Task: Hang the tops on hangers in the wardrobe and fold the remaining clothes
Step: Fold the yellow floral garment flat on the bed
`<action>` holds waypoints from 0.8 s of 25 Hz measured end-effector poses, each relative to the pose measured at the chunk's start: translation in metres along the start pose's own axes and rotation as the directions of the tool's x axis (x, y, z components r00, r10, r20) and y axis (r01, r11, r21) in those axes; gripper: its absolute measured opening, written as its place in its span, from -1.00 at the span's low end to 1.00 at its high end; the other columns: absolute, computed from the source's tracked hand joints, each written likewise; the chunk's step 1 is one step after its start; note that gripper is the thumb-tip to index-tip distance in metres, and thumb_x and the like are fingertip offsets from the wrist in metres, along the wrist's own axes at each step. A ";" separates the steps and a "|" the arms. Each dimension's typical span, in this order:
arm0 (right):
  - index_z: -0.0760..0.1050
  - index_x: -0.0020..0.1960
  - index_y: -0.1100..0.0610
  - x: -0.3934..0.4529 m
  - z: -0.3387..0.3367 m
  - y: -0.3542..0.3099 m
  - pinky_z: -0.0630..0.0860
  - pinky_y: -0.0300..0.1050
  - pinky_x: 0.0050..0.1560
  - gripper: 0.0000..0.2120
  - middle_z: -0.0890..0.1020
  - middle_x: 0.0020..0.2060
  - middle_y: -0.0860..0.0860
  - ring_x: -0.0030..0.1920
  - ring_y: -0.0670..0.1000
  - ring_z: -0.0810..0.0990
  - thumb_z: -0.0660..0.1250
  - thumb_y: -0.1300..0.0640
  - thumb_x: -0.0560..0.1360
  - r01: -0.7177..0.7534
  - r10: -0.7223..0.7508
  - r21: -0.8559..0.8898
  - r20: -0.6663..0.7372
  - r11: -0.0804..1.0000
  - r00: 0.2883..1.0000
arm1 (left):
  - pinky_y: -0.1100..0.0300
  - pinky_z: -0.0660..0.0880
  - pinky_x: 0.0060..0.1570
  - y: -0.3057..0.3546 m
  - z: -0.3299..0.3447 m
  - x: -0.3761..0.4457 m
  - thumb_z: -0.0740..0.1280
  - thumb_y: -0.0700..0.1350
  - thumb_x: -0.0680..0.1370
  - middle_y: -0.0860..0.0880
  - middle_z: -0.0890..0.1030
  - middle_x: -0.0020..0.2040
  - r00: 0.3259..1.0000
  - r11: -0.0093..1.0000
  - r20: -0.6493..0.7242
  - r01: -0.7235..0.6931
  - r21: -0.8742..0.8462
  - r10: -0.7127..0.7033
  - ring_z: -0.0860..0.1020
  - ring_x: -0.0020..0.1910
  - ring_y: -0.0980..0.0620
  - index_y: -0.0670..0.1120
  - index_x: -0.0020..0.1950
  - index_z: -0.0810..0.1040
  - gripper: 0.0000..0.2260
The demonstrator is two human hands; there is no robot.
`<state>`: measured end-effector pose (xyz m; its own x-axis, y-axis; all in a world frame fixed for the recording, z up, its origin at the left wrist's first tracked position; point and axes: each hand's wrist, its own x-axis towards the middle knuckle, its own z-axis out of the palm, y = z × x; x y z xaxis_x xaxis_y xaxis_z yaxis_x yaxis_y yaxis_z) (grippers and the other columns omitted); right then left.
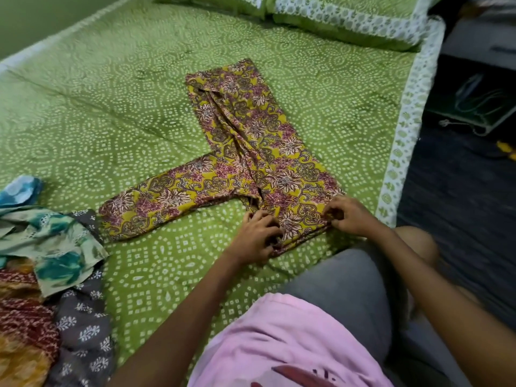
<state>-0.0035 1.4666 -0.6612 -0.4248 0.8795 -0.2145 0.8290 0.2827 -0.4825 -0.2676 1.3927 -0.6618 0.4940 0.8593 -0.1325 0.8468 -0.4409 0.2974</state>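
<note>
A pair of yellow trousers with a maroon floral print [251,152] lies spread on the green bedspread [139,113]. One leg runs away from me, the other points left. My left hand [258,237] grips the near waist edge at its left side, fingers curled into the cloth. My right hand [346,216] pinches the same edge at its right corner. A heap of other clothes lies at the left: a teal and white printed piece [55,244], a grey floral piece [83,331] and a red and orange piece [22,317].
Green pillows [349,18] lie along the far end of the bed. The bed's white-trimmed edge [402,141] runs down the right side, with dark floor and a tray with cables [480,107] beyond it. My knee in grey cloth [349,283] rests on the bed.
</note>
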 end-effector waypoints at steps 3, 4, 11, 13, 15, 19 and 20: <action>0.59 0.00 0.07 -0.002 -0.008 0.006 0.45 -0.05 0.04 -0.74 0.51 -0.06 0.02 0.01 0.05 0.45 0.37 0.29 0.35 -0.009 0.010 -0.144 0.008 0.990 1.000 | -0.16 0.47 0.03 -0.002 0.004 -0.002 0.30 -0.07 0.32 -0.01 0.63 -0.12 0.978 0.995 -0.203 -0.026 0.097 0.045 0.54 0.05 -0.06 -0.05 -0.11 0.66 -0.78; 0.58 -0.03 0.08 -0.004 -0.011 0.007 0.46 -0.04 0.04 -0.78 0.53 -0.07 0.01 0.00 0.04 0.47 0.36 0.30 0.36 -0.015 0.014 -0.184 -0.007 0.983 1.000 | -0.09 0.48 0.00 -0.005 0.004 -0.003 0.25 -0.05 0.33 0.01 0.62 -0.18 0.953 0.994 -0.298 -0.030 0.102 0.060 0.52 0.00 -0.03 -0.05 -0.14 0.65 -0.77; 0.35 -0.36 0.03 -0.005 -0.021 0.004 0.50 -0.08 -0.16 -0.75 0.54 -0.25 0.03 -0.17 0.07 0.53 0.26 0.30 0.39 -0.081 0.135 -0.344 0.135 0.935 0.982 | 0.11 0.38 -0.08 0.022 0.030 -0.014 0.18 -0.08 0.29 0.00 0.50 -0.28 0.970 0.998 -0.242 -0.044 -0.041 0.033 0.41 -0.24 0.03 -0.12 -0.22 0.52 -0.81; 0.28 -0.37 0.01 0.004 -0.023 -0.012 0.46 -0.12 -0.18 -0.73 0.48 -0.27 0.01 -0.16 0.05 0.51 0.26 0.21 0.43 -0.110 0.194 -0.400 0.174 0.910 0.965 | 0.11 0.30 0.05 0.026 0.022 -0.007 0.16 0.02 0.33 0.05 0.46 -0.22 0.974 0.979 -0.205 0.050 -0.199 -0.092 0.34 -0.17 0.09 -0.13 -0.10 0.58 -0.67; 0.41 -0.25 0.06 0.016 -0.020 -0.033 0.43 -0.18 -0.20 -0.87 0.52 -0.22 0.03 -0.13 0.04 0.53 0.26 0.14 0.48 -0.084 0.129 -0.328 0.119 0.941 0.985 | 0.17 0.23 0.09 0.025 0.006 0.005 0.18 0.07 0.42 0.08 0.46 -0.15 0.945 0.932 -0.238 0.138 -0.334 -0.225 0.33 -0.12 0.12 -0.12 -0.01 0.59 -0.65; 0.42 0.26 0.14 0.052 0.015 -0.078 0.43 -0.02 0.21 -0.71 0.47 0.20 0.00 0.20 0.02 0.45 0.20 0.20 0.55 -0.004 0.005 0.044 -0.024 0.999 1.000 | 0.10 0.30 0.26 -0.012 -0.019 0.052 0.20 -0.07 0.56 0.03 0.47 0.04 0.888 0.929 -0.304 0.276 -0.245 -0.344 0.40 0.06 0.06 -0.14 0.16 0.49 -0.76; 0.38 0.32 0.14 0.061 0.025 -0.085 0.37 0.02 0.30 -0.67 0.43 0.29 0.01 0.28 0.04 0.40 0.19 0.19 0.56 0.003 -0.002 0.079 -0.011 0.997 1.000 | 0.08 0.27 0.31 -0.027 -0.021 0.064 0.18 -0.05 0.57 -0.03 0.46 0.15 0.895 0.922 -0.236 0.340 -0.184 -0.378 0.39 0.16 0.02 -0.14 0.24 0.44 -0.71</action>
<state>-0.1097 1.4868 -0.6546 -0.4222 0.8832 -0.2041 0.7965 0.2539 -0.5487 -0.2631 1.4649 -0.6586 0.0761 0.9971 -0.0080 0.9128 -0.0665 0.4031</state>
